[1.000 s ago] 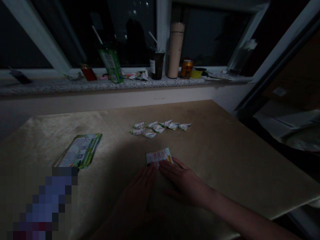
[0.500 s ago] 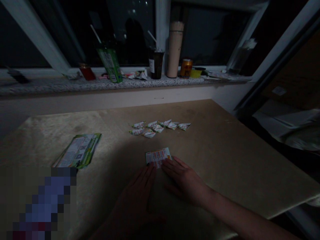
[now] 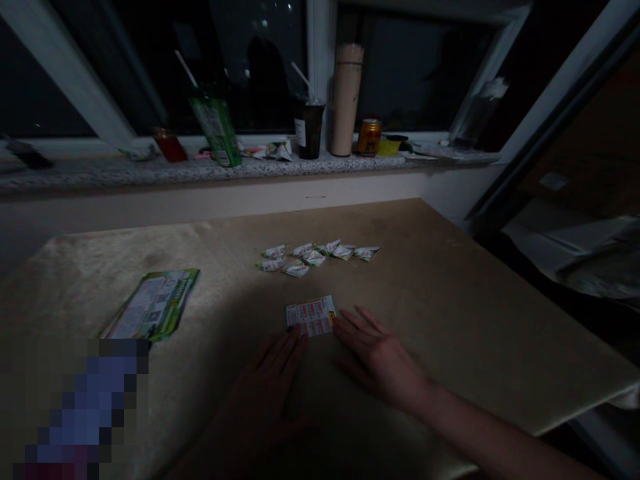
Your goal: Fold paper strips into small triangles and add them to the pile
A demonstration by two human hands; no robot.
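Note:
A small printed paper slip (image 3: 311,316) with red and orange print lies flat on the tan table (image 3: 450,300). My left hand (image 3: 265,393) lies flat with fingers stretched out, fingertips touching the slip's near left edge. My right hand (image 3: 377,353) rests flat just right of the slip, fingers spread, fingertips at its lower right corner. Neither hand holds anything. Beyond the slip lie several small folded paper pieces (image 3: 315,255) in a loose row.
A stack of green-edged leaflets (image 3: 150,312) lies at the left of the table. The stone windowsill (image 3: 100,170) behind holds a green carton with a straw (image 3: 215,130), a dark cup (image 3: 310,130), a tall beige flask (image 3: 346,100) and a can (image 3: 369,137). The table's right edge drops off into shadow.
My right hand has slid off the slip to its right side, uncovering more of it. The left hand stays at the slip's near edge.

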